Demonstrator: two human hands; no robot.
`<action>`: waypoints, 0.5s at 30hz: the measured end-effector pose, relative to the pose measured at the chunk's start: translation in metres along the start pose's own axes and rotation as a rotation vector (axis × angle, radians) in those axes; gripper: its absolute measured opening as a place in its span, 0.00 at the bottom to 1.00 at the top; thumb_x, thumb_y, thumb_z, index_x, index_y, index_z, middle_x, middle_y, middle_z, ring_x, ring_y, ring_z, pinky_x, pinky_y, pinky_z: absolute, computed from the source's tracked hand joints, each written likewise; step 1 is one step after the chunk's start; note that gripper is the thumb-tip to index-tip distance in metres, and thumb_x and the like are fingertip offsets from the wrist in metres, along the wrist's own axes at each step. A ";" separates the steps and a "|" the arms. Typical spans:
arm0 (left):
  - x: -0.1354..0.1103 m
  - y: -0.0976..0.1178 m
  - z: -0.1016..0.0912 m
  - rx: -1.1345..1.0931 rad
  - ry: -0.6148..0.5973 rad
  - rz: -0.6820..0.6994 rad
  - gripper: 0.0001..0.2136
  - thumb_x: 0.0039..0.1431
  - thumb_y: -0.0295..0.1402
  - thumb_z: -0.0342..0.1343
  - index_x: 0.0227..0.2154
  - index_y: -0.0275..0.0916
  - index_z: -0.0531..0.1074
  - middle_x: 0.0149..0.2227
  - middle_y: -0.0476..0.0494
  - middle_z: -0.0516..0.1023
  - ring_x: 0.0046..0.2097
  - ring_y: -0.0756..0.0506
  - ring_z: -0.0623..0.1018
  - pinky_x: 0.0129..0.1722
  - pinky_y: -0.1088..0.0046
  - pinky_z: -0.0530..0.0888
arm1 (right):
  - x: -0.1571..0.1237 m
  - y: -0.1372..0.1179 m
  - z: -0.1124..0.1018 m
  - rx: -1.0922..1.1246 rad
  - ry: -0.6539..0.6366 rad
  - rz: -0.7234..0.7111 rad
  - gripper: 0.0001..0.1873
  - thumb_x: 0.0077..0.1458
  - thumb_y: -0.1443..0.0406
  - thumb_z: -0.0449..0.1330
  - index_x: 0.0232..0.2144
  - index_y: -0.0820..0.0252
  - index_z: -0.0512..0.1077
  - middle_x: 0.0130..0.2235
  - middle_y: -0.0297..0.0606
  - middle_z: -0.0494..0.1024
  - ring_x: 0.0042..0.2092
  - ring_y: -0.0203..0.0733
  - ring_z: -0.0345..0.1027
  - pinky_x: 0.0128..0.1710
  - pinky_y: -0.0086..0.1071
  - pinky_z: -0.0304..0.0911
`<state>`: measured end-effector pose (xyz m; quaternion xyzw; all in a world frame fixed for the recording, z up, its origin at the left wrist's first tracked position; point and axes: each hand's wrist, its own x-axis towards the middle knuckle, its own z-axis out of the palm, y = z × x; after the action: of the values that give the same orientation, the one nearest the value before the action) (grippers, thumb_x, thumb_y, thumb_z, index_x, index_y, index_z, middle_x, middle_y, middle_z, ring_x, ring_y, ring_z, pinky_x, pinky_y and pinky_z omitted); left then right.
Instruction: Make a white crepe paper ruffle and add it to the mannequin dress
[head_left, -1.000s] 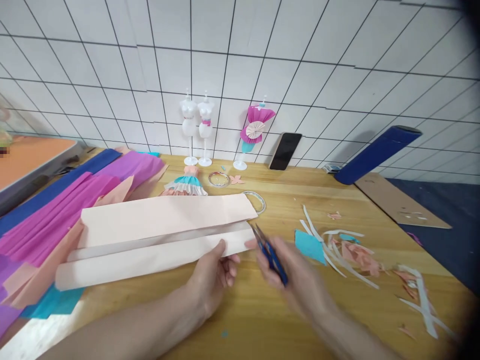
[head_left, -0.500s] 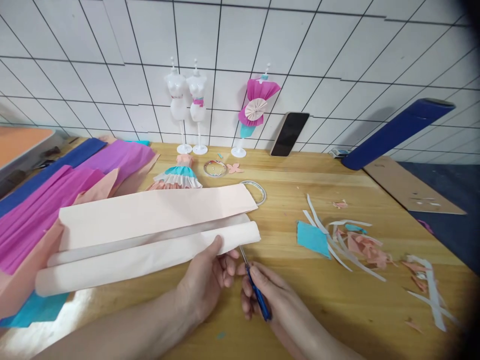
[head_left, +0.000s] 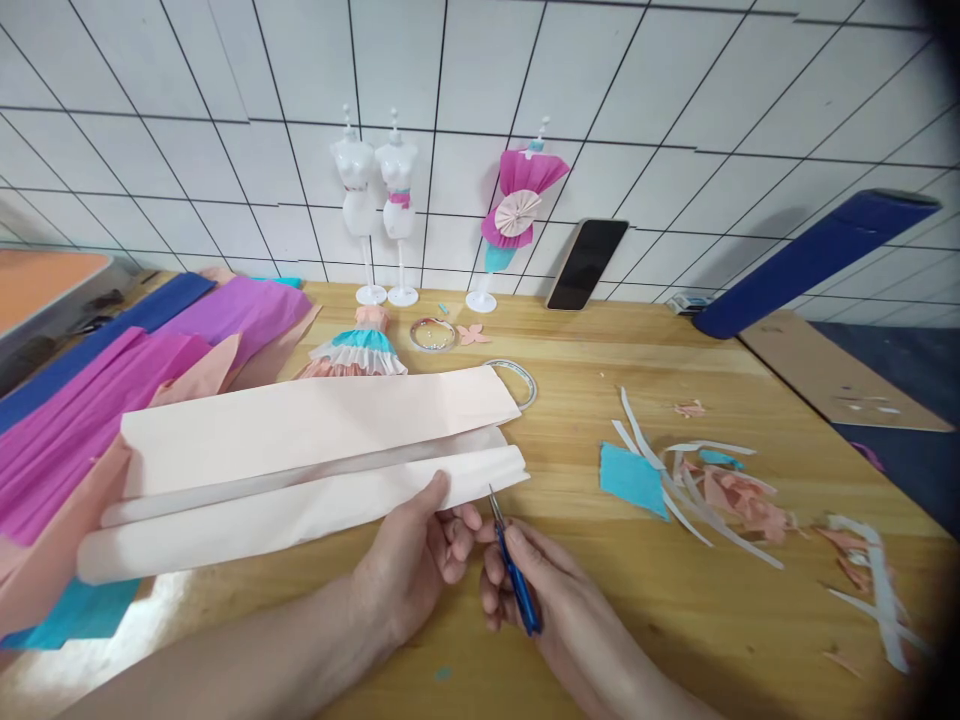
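Note:
A long pale-pink sheet of crepe paper (head_left: 300,505), folded over lengthwise, stretches across the middle of the table. My left hand (head_left: 420,550) grips its near edge close to the right end, thumb on top and fingers curled below. Just right of it, my right hand (head_left: 544,590) is closed around blue-handled scissors (head_left: 517,580). Their slim metal tips point up and away from me, at the near edge of the paper by its right end. Whether the blades are parted is hard to see.
At left lie magenta crepe sheets (head_left: 97,420). Behind stand white mini mannequins (head_left: 360,200), a dressed mannequin (head_left: 517,210) and a phone (head_left: 587,265). A layered paper dress (head_left: 360,345) and a tape roll (head_left: 529,385) lie nearer. Paper scraps (head_left: 742,500) cover the right; a blue roll (head_left: 817,265) leans there.
The scissors' tips now show in front of the paper's near edge, where before they reached up to the edge higher. The whole view has shifted slightly; both hands keep their grips.

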<state>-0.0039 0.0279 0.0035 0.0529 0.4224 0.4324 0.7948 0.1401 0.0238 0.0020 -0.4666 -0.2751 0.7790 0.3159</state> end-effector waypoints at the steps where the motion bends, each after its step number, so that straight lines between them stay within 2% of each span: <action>1: 0.000 0.000 0.000 0.004 0.000 -0.003 0.27 0.64 0.46 0.36 0.20 0.33 0.69 0.14 0.50 0.62 0.16 0.53 0.56 0.22 0.75 0.57 | 0.000 0.000 0.000 -0.005 -0.002 -0.001 0.24 0.41 0.46 0.65 0.29 0.61 0.70 0.23 0.30 0.68 0.24 0.34 0.66 0.23 0.29 0.60; 7: -0.001 0.002 0.005 0.079 0.062 0.005 0.28 0.65 0.46 0.36 0.19 0.32 0.68 0.14 0.50 0.61 0.15 0.54 0.56 0.20 0.78 0.52 | -0.003 0.000 0.000 -0.030 0.016 0.028 0.25 0.40 0.46 0.65 0.30 0.60 0.69 0.22 0.28 0.66 0.21 0.32 0.63 0.18 0.27 0.59; 11: -0.002 0.002 0.009 0.111 0.089 0.005 0.28 0.66 0.44 0.35 0.18 0.32 0.68 0.14 0.50 0.61 0.15 0.54 0.56 0.19 0.78 0.53 | -0.002 0.001 0.000 -0.024 0.024 0.054 0.25 0.41 0.45 0.65 0.27 0.60 0.67 0.21 0.27 0.65 0.19 0.29 0.59 0.14 0.24 0.55; 15: -0.003 0.001 0.009 0.112 0.082 0.015 0.28 0.66 0.44 0.35 0.18 0.32 0.68 0.14 0.50 0.62 0.15 0.54 0.56 0.20 0.78 0.54 | -0.002 0.003 0.001 -0.019 0.021 0.045 0.25 0.41 0.45 0.64 0.27 0.60 0.67 0.21 0.27 0.65 0.19 0.30 0.59 0.14 0.24 0.56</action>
<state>0.0007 0.0288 0.0115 0.0826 0.4779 0.4157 0.7694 0.1397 0.0204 0.0017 -0.4837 -0.2684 0.7783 0.2969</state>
